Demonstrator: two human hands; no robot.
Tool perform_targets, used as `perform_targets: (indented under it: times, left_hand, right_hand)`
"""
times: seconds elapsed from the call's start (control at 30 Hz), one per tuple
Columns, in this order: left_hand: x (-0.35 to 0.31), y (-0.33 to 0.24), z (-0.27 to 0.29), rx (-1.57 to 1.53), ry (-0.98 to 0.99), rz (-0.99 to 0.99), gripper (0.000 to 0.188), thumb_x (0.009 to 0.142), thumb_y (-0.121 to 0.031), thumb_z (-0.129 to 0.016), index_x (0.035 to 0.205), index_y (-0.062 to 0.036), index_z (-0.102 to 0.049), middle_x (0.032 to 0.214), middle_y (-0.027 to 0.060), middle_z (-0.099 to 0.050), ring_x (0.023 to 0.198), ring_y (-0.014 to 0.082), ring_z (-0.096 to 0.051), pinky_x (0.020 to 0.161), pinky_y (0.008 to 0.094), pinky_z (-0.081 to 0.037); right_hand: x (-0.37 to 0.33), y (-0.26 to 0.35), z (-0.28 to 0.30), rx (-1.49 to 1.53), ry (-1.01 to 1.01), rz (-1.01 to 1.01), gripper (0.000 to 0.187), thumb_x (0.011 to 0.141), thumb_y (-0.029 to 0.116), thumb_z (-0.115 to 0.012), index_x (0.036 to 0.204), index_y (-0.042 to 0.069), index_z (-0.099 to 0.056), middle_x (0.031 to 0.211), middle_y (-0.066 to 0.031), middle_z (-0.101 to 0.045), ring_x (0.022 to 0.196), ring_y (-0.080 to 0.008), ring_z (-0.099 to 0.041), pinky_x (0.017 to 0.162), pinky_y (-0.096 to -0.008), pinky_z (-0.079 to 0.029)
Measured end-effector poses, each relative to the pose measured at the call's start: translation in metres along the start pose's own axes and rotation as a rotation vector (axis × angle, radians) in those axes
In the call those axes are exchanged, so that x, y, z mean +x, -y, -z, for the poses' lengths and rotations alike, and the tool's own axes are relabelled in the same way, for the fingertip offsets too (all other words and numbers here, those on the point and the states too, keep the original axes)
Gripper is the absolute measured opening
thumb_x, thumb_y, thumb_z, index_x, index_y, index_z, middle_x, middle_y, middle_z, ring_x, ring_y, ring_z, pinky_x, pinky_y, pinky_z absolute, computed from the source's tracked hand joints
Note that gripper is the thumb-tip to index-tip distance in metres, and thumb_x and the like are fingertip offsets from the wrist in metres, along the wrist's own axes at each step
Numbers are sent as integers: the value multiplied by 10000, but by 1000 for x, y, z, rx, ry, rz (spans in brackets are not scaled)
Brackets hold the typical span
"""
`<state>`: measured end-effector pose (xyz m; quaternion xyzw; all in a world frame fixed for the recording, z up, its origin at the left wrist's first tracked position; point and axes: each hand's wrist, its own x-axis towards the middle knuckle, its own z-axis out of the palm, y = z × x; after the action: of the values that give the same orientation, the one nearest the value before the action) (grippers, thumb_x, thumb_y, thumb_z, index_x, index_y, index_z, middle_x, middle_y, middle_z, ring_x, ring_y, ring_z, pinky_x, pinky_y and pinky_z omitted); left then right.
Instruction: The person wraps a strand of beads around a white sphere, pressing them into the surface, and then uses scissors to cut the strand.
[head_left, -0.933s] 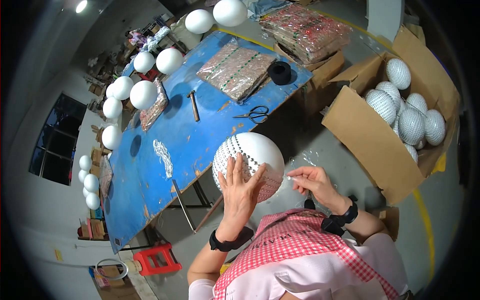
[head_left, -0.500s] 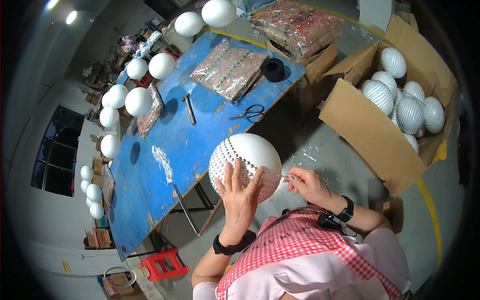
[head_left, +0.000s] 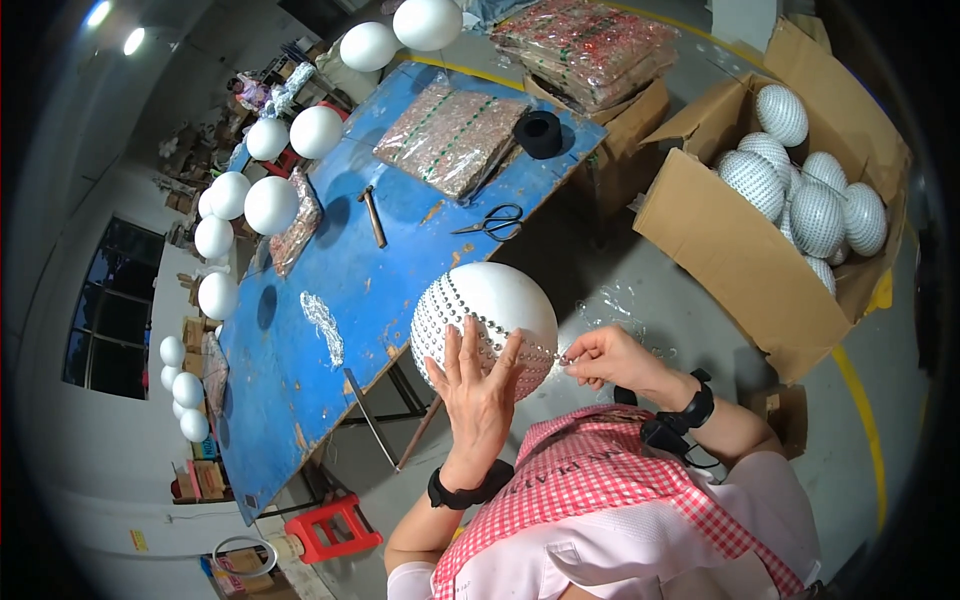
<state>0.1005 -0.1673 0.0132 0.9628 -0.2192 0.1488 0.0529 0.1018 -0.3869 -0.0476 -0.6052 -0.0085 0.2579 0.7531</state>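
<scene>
So the left hand [head_left: 475, 400] is spreading its fingers wide, palm side against the front of a big white ball [head_left: 515, 295], more steadying it than gripping. The ball is sitting up in front of the person's chest, near the edge of the blue table [head_left: 345, 400], and rows of silver beads are already covering its left side and lower part. The right hand [head_left: 620, 360] is closing thumb and fingertips in a pinch on the end of a strand of silver beads [head_left: 535, 353], which is running from the ball's surface over to those fingers.

Writing-wise, the red-and-white checked apron [head_left: 600, 480] is showing dark lettering across the front, with folds breaking it up. A little yellow tag [head_left: 139, 540] is hanging on the wall at lower left, but its marks are coming out too small to read. The clear-wrapped packet [head_left: 450, 135] on the table is showing green dashed stripes.

Also on the table: scissors [head_left: 497, 222] are lying near the ball, a hammer [head_left: 373, 216] is resting beyond, a black roll [head_left: 538, 134] is sitting by the packet, and a silvery bundle [head_left: 322, 328] is lying to the left. Over on the right, an open cardboard box [head_left: 740, 270] is holding a pile of bead-covered balls [head_left: 817, 220].
</scene>
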Motion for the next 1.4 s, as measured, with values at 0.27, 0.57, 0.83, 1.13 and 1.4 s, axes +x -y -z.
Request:
perform_targets:
  times: [0.27,0.57,0.83,1.13,1.4]
  left_hand:
    - [2,0,-1,-10,23,15,541,832,-171,-717,1332,-321,-571,1523,154,-324,1421,380,-267,1095,650,-169]
    - [5,9,-2,-137,-39,58,562,825,-155,-728,1347,-156,-518,1511,204,-353,1425,404,-279,1094,681,-70]
    - [10,17,10,-219,-137,76,497,808,-20,-705,1267,-76,-522,1412,225,-453,1364,396,-369,1122,565,-193]
    - [9,29,8,-164,-74,15,727,757,-226,-800,1360,-51,-433,1309,192,-503,1278,397,-446,1045,516,-342]
    - [6,25,1,-167,-117,29,865,668,-331,-853,1357,-35,-423,1343,191,-494,1324,401,-411,1079,521,-314]
  right_hand:
    - [4,4,-14,90,-77,253,192,937,170,-615,975,-12,-663,741,-16,-648,662,-55,-580,610,-218,-486]
    - [1,4,-8,15,-6,235,196,897,169,-669,826,-11,-704,723,-14,-658,680,-57,-582,629,-219,-464]
    - [25,-17,-5,-42,-38,219,202,894,178,-690,815,-7,-703,722,-9,-667,667,-51,-584,604,-217,-469]
    - [24,-13,-12,24,27,214,223,898,202,-694,807,0,-711,710,-7,-666,652,-51,-586,589,-209,-457]
    - [25,-17,-14,-6,-11,161,249,905,213,-684,782,-2,-706,695,-7,-664,655,-55,-596,604,-208,-465]
